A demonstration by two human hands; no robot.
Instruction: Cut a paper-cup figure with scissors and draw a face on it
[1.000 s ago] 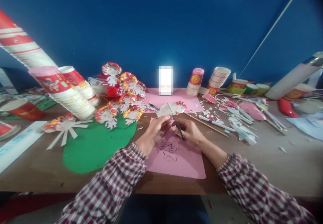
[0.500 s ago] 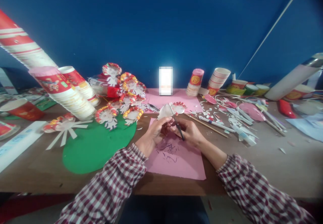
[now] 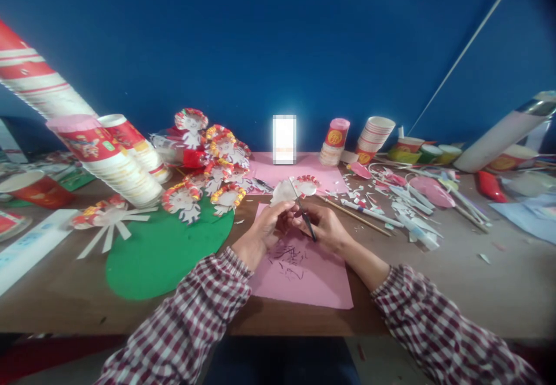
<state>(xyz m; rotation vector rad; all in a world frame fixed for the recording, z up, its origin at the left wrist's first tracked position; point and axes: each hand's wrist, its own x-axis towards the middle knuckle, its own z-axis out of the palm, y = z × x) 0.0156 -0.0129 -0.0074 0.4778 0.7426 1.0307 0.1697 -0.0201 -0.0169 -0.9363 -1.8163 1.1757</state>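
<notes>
Just above a pink sheet (image 3: pixel 321 286) with dark pen strokes, both of my hands are close together. My left hand (image 3: pixel 264 226) is closed, its thumb and fingers pinching a white paper piece (image 3: pixel 283 193) that sticks up beyond the fingertips. My right hand (image 3: pixel 325 227) grips a slim tool with a dark handle (image 3: pixel 309 223) and a thin, pale, blade-like end, which slants up across the paper. Its exact kind is hard to make out. Behind the fingers lies a white cut-out with a red curled edge (image 3: pixel 307 185).
Left of my hands, several paper dolls with curled hair (image 3: pixel 182 197) lie on and behind a green round sheet (image 3: pixel 160 263). Tall stacks of paper cups (image 3: pixel 117 165) lean beyond. A thin wooden stick (image 3: pixel 356 216), a marker (image 3: pixel 369 212) and paper scraps (image 3: pixel 412 202) are strewn rightward.
The tool's pale end stands slightly more upright against the white paper. Both hands keep nearly the same place and grip; the whole view shifts very slightly.
</notes>
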